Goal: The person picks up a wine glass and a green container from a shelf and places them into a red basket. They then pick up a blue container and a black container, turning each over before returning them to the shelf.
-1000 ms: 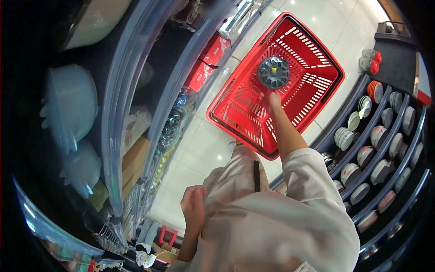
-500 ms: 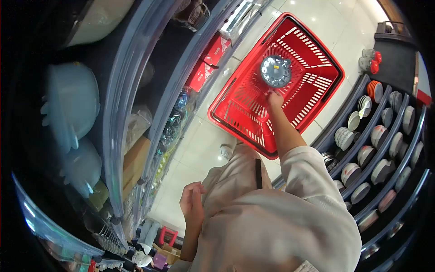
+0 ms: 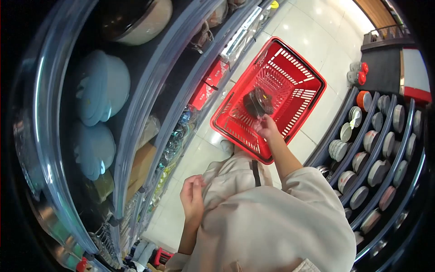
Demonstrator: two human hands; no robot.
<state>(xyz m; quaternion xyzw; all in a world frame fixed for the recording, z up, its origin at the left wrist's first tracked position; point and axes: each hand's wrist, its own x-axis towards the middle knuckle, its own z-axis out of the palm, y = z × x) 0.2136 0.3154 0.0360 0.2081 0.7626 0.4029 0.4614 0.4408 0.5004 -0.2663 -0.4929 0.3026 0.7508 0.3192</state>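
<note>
A red plastic shopping basket (image 3: 299, 111) with slotted walls is in front of me over the tiled floor. Inside it is a round, dark pot-like item (image 3: 253, 103) in clear, crinkled plastic, tilted on its side. My right hand (image 3: 268, 127) reaches over the basket's near part, its fingers pinched at the near edge of this wrapped pot. Low on the left, beside my trousers, hangs my left hand (image 3: 192, 199). Its fingers are loosely curled together, and nothing shows in them.
Shelves on the left hold pale blue lidded bowls (image 3: 104, 88), red boxes (image 3: 209, 85) and plastic-wrapped goods. The right-hand rack carries stacked bowls and plates (image 3: 337, 149). Jars with red lids (image 3: 358, 77) stand at the far right.
The wrapped pot has tipped, showing its dark side instead of its shiny round face, and sits lower in view with my right hand. The view has shifted; my left hand stays by my side.
</note>
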